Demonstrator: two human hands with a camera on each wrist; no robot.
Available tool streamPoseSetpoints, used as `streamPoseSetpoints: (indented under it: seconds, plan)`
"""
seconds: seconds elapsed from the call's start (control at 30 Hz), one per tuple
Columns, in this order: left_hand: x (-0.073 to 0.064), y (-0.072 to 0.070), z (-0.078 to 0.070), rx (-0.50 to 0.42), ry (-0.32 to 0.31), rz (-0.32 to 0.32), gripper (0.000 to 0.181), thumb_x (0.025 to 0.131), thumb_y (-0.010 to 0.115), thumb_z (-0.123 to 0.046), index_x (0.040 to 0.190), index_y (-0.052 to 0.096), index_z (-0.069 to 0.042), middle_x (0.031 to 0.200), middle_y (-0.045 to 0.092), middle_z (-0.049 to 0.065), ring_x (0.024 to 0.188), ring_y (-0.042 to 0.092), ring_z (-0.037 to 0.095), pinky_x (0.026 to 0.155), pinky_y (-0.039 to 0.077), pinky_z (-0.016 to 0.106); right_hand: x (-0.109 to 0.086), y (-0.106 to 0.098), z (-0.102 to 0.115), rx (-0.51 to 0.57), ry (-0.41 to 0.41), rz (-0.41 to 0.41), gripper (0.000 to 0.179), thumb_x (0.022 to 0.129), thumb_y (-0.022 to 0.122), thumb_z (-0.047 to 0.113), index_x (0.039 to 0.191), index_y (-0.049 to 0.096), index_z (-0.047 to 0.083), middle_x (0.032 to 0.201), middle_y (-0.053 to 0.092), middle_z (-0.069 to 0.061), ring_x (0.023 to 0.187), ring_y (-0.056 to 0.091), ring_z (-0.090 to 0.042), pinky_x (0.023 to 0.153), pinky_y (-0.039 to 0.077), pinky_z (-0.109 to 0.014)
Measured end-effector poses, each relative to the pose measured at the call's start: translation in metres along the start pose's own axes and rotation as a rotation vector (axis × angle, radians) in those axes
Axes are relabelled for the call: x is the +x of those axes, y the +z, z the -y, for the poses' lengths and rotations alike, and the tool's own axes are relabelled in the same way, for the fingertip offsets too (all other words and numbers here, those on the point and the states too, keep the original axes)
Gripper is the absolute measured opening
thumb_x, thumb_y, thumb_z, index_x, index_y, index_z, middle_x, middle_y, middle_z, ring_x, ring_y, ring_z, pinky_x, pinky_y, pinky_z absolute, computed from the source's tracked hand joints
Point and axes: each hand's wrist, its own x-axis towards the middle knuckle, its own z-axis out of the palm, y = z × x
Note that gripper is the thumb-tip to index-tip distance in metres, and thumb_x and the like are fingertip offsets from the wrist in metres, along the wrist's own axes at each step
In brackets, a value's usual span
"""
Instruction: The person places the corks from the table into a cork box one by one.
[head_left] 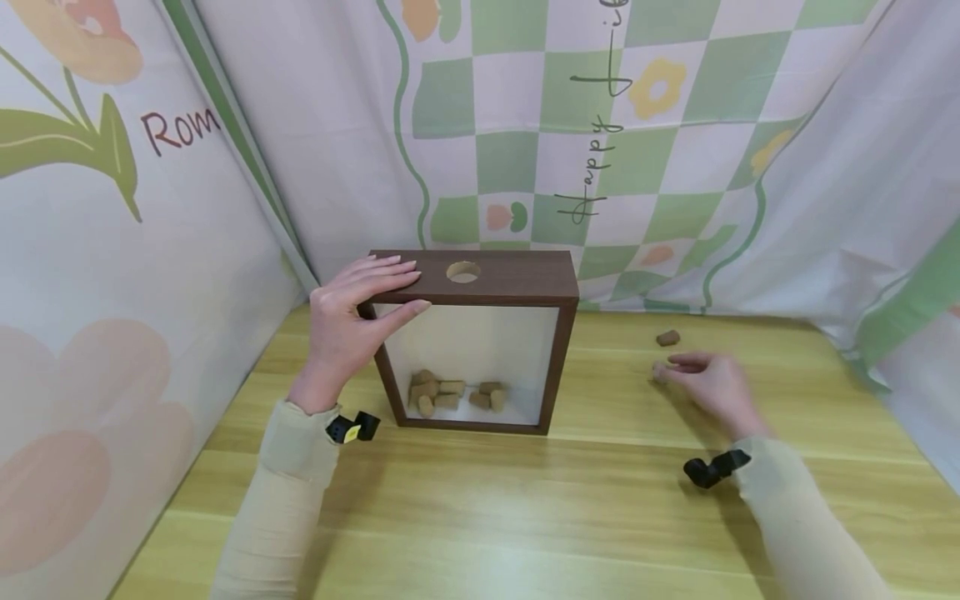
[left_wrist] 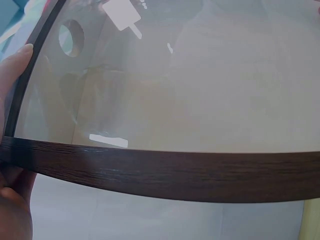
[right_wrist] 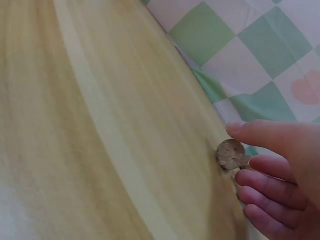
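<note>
A dark brown wooden box (head_left: 474,283) with a clear front stands upright and has a round hole in its top. Several corks (head_left: 424,388) lie inside at the bottom. My left hand (head_left: 356,312) holds the box by its upper left corner, fingers along the top and thumb over the front edge. In the left wrist view the box's frame (left_wrist: 165,167) crosses the picture. To the right, my right hand (head_left: 712,383) pinches a small cork (right_wrist: 230,154) at its fingertips, low over the table. Another cork (head_left: 667,337) lies just beyond those fingers.
The light wood-grain table (head_left: 570,508) reaches back to a hanging cloth (head_left: 510,158) with a green and white check, close behind the box. A printed cloth wall (head_left: 150,308) borders the left side.
</note>
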Motion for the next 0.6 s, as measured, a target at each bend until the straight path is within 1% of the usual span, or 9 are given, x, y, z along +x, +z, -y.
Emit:
streamPoseSetpoints:
  seconds: [0.07, 0.13, 0.23, 0.3, 0.47, 0.6]
  plan:
    - [0.0, 0.0, 0.0, 0.0, 0.003, 0.0, 0.038, 0.075, 0.092, -0.011, 0.111, 0.08, -0.006, 0.113, 0.075, 0.005, 0.112, 0.068, 0.026, 0.109, 0.045, 0.041, 0.0, 0.002, -0.001, -0.008, 0.003, -0.018, 0.068, 0.091, 0.074, 0.054, 0.127, 0.068, -0.003, 0.118, 0.069, -0.025, 0.11, 0.063, -0.044, 0.093, 0.05, -0.055]
    - [0.0, 0.0, 0.0, 0.001, 0.005, 0.0, 0.038, 0.075, 0.092, -0.01, 0.111, 0.08, -0.006, 0.112, 0.075, 0.006, 0.112, 0.069, 0.026, 0.109, 0.045, 0.041, 0.0, 0.005, -0.001, -0.009, 0.002, -0.038, 0.065, 0.091, 0.074, 0.053, 0.124, 0.07, -0.003, 0.115, 0.071, -0.023, 0.109, 0.064, -0.043, 0.09, 0.052, -0.048]
    - [0.0, 0.0, 0.0, -0.003, 0.005, -0.005, 0.037, 0.075, 0.092, -0.009, 0.11, 0.08, -0.005, 0.112, 0.075, 0.006, 0.111, 0.069, 0.027, 0.109, 0.045, 0.041, -0.001, 0.007, 0.0, -0.016, -0.001, -0.066, 0.06, 0.092, 0.074, 0.051, 0.121, 0.072, -0.002, 0.111, 0.073, -0.021, 0.108, 0.065, -0.042, 0.086, 0.051, -0.039]
    - [0.0, 0.0, 0.0, -0.004, 0.004, -0.005, 0.037, 0.075, 0.092, -0.009, 0.11, 0.08, -0.006, 0.112, 0.075, 0.006, 0.111, 0.069, 0.026, 0.109, 0.045, 0.041, -0.001, 0.008, 0.001, -0.018, -0.002, -0.08, 0.058, 0.092, 0.074, 0.049, 0.119, 0.073, -0.003, 0.109, 0.073, -0.021, 0.108, 0.065, -0.042, 0.085, 0.05, -0.037]
    - [0.0, 0.0, 0.0, -0.006, -0.001, -0.004, 0.037, 0.076, 0.092, -0.011, 0.111, 0.08, -0.006, 0.113, 0.075, 0.005, 0.113, 0.068, 0.024, 0.109, 0.045, 0.041, -0.002, 0.01, 0.001, -0.026, 0.006, -0.102, 0.057, 0.09, 0.076, 0.05, 0.116, 0.075, -0.001, 0.11, 0.073, -0.02, 0.11, 0.063, -0.041, 0.089, 0.049, -0.044]
    - [0.0, 0.0, 0.0, -0.009, -0.003, -0.005, 0.037, 0.076, 0.092, -0.014, 0.11, 0.08, -0.007, 0.113, 0.075, 0.005, 0.113, 0.068, 0.024, 0.109, 0.045, 0.041, -0.002, 0.011, 0.001, -0.027, -0.003, -0.117, 0.055, 0.09, 0.076, 0.05, 0.113, 0.076, 0.0, 0.109, 0.073, -0.021, 0.11, 0.062, -0.042, 0.093, 0.049, -0.053]
